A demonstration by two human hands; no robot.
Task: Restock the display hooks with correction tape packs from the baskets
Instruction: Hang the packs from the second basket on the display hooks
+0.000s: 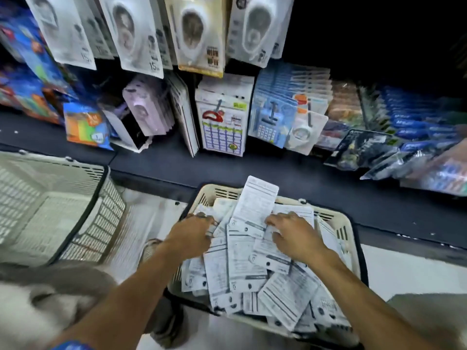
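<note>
the correction tape packs lie in a loose, overlapping heap, printed backs up, filling the cream basket right in front of us. one pack stands tilted up out of the heap at the far end, its top past the basket rim. our right hand sits on the heap at the foot of that pack, fingers bent onto the cards; the blur keeps us from telling whether they pinch the raised pack or only press on it. our left hand is at the basket's left edge, fingers curled down among the packs, and we cannot tell whether anything is gripped there either.

left of this stands a second basket, which looks empty from here. beyond both runs a dark shelf with assorted stationery leaning on it, and above it hang rows of packs on display; the hooks themselves are hidden behind them.

we judge we are gathering packs, with none yet on its way up. the cards are slick and interleaved, so lifting one could drag neighbours over the rim onto the floor. a handful taken at mixed angles would leave the hang holes misaligned, making threading fiddly. the hanging rows look close-packed already, so forcing more on could tear a hole or knock packs down.
</note>
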